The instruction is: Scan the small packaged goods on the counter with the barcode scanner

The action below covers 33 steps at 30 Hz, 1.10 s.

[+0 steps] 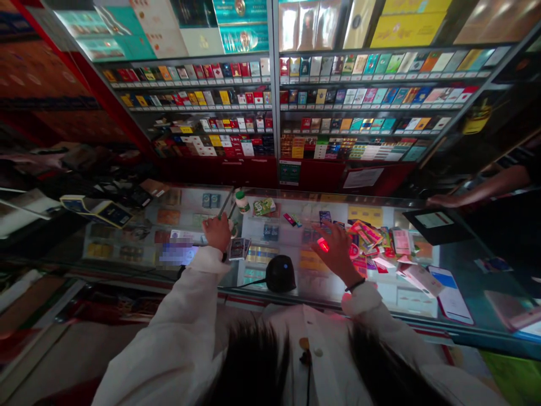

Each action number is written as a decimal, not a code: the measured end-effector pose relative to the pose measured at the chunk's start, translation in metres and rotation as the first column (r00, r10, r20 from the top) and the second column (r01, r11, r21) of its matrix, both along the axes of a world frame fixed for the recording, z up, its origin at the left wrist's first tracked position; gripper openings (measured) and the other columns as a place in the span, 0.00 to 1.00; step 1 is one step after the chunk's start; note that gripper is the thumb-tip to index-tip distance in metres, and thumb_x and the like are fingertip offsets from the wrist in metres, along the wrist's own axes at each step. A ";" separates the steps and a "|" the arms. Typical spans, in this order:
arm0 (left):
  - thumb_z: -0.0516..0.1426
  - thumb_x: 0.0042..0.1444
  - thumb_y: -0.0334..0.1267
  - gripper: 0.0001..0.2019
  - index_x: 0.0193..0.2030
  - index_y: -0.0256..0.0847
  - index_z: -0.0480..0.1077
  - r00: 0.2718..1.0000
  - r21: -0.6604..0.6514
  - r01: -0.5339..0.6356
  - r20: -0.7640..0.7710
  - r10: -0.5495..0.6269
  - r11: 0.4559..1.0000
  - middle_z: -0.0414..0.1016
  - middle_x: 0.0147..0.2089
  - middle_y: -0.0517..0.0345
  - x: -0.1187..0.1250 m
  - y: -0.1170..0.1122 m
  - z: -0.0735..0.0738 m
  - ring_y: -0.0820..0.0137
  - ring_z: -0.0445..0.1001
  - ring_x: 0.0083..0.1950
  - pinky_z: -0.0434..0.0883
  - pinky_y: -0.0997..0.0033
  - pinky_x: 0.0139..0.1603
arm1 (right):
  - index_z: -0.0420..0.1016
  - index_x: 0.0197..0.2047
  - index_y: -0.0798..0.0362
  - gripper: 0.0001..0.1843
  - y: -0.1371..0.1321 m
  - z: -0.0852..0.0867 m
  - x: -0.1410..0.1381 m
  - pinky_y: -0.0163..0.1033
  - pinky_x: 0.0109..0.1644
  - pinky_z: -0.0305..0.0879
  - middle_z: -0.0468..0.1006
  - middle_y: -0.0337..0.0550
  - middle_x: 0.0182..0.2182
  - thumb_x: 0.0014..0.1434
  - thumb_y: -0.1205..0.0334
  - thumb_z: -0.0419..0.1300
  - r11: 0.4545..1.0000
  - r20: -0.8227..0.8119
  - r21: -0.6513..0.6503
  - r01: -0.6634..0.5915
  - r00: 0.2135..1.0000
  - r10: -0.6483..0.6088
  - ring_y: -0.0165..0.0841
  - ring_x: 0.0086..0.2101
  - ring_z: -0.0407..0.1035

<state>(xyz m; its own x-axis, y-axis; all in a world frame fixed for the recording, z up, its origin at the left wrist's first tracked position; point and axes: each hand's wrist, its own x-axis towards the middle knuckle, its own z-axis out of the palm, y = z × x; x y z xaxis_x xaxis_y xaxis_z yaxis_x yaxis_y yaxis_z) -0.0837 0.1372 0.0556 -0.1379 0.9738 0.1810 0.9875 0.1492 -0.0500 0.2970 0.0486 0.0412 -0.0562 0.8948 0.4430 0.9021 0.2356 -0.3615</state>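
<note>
My left hand (218, 232) rests on the glass counter (296, 237), fingers curled around a thin rod-like thing (225, 204) that points up and away; I cannot name it. Small packs (239, 248) lie just right of that hand. My right hand (335, 248) hovers over the counter with fingers spread, lit by a red glow (323, 245) at its left side. It is at the edge of a heap of colourful packs and cards (372, 239). A black dome-shaped scanner (280, 274) sits between my arms.
Another person's forearm and hand (473, 194) rest on the counter at the far right, beside a dark tablet (435, 224). A small bottle (242, 202) and green pack (264, 207) stand further back. Shelves of cigarette packs (270, 107) fill the wall. A phone (451, 294) lies near right.
</note>
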 end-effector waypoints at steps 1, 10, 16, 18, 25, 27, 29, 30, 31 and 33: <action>0.49 0.67 0.37 0.21 0.63 0.33 0.69 1.000 -0.032 0.015 -0.009 -0.016 0.999 0.78 0.53 0.32 -0.006 0.001 0.001 0.43 0.72 0.60 0.61 0.42 0.61 | 0.74 0.64 0.39 0.26 0.001 0.000 -0.005 0.53 0.64 0.52 0.69 0.47 0.65 0.65 0.45 0.62 1.000 -0.001 -0.007 -0.028 1.000 0.028 0.46 0.61 0.60; 0.55 0.67 0.40 0.20 0.65 0.45 0.69 0.951 0.039 0.251 0.177 -0.253 0.967 0.77 0.60 0.41 0.011 -0.005 0.022 0.48 0.71 0.63 0.62 0.47 0.61 | 0.69 0.68 0.38 0.30 -0.005 0.003 -0.018 0.55 0.65 0.52 0.67 0.46 0.67 0.65 0.45 0.62 0.998 0.068 -0.034 -0.048 0.996 0.050 0.48 0.62 0.59; 0.57 0.68 0.47 0.23 0.66 0.42 0.68 0.491 0.312 0.564 0.617 -0.615 0.764 0.77 0.62 0.46 0.059 -0.012 0.048 0.57 0.76 0.60 0.69 0.57 0.62 | 0.62 0.72 0.45 0.42 -0.005 0.016 -0.022 0.57 0.67 0.49 0.70 0.50 0.66 0.61 0.38 0.65 0.998 -0.060 -0.003 -0.055 0.997 0.055 0.50 0.63 0.61; 0.57 0.68 0.50 0.24 0.66 0.42 0.68 0.302 0.400 0.630 0.664 -0.684 0.666 0.75 0.64 0.46 0.076 -0.014 0.053 0.58 0.74 0.63 0.69 0.57 0.65 | 0.58 0.74 0.47 0.47 -0.006 0.020 -0.022 0.58 0.67 0.49 0.73 0.52 0.63 0.59 0.36 0.65 0.998 -0.121 -0.012 -0.059 0.991 0.057 0.50 0.61 0.64; 0.59 0.67 0.50 0.24 0.66 0.44 0.69 0.138 0.439 0.723 0.665 -0.734 0.533 0.76 0.63 0.47 0.111 -0.015 0.055 0.59 0.73 0.64 0.67 0.55 0.68 | 0.74 0.62 0.46 0.34 -0.020 0.020 -0.013 0.60 0.67 0.51 0.79 0.49 0.56 0.57 0.40 0.69 0.999 -0.330 -0.021 -0.050 0.943 0.040 0.48 0.56 0.71; 0.58 0.67 0.50 0.24 0.66 0.44 0.69 0.141 0.425 0.725 0.680 -0.720 0.542 0.76 0.63 0.47 0.115 -0.013 0.053 0.59 0.73 0.64 0.67 0.56 0.67 | 0.75 0.60 0.46 0.34 -0.023 0.020 -0.009 0.61 0.67 0.52 0.79 0.49 0.55 0.55 0.40 0.71 1.000 -0.353 -0.012 -0.023 0.936 0.017 0.49 0.55 0.71; 0.58 0.67 0.50 0.24 0.66 0.44 0.69 0.138 0.415 0.716 0.704 -0.697 0.561 0.75 0.63 0.47 0.119 -0.011 0.051 0.59 0.73 0.64 0.66 0.57 0.67 | 0.76 0.60 0.46 0.34 -0.025 0.020 -0.007 0.61 0.66 0.53 0.80 0.49 0.55 0.55 0.40 0.71 0.999 -0.396 -0.018 -0.027 0.918 0.018 0.49 0.55 0.72; 0.58 0.68 0.50 0.24 0.66 0.44 0.69 0.133 0.412 0.708 0.720 -0.681 0.574 0.75 0.63 0.47 0.122 -0.010 0.049 0.59 0.73 0.63 0.67 0.57 0.67 | 0.75 0.60 0.46 0.33 -0.025 0.021 -0.006 0.61 0.66 0.53 0.80 0.48 0.55 0.55 0.40 0.70 0.999 -0.428 -0.026 -0.035 0.904 0.020 0.49 0.54 0.72; 0.57 0.68 0.51 0.24 0.66 0.44 0.69 0.130 0.408 0.696 0.737 -0.663 0.590 0.75 0.63 0.47 0.124 -0.009 0.048 0.60 0.73 0.63 0.67 0.58 0.66 | 0.75 0.60 0.46 0.33 -0.025 0.022 -0.006 0.60 0.65 0.54 0.80 0.48 0.55 0.56 0.40 0.69 0.998 -0.461 -0.037 -0.044 0.887 0.022 0.48 0.53 0.73; 0.56 0.68 0.52 0.23 0.64 0.42 0.70 0.130 0.395 0.670 0.772 -0.623 0.629 0.76 0.62 0.47 0.129 -0.009 0.047 0.60 0.73 0.62 0.69 0.59 0.65 | 0.75 0.60 0.46 0.33 -0.026 0.025 -0.005 0.60 0.64 0.55 0.80 0.48 0.54 0.56 0.40 0.69 0.998 -0.508 -0.047 -0.042 0.861 0.012 0.48 0.51 0.73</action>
<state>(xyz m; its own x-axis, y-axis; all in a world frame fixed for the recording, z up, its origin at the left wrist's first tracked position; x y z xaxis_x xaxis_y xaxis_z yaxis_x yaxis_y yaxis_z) 0.0452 0.1282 0.1023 0.5023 0.7825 0.3680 0.2648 -0.5444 0.7960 0.2918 0.0229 0.0657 0.1387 0.9195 0.3678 0.5836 0.2242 -0.7805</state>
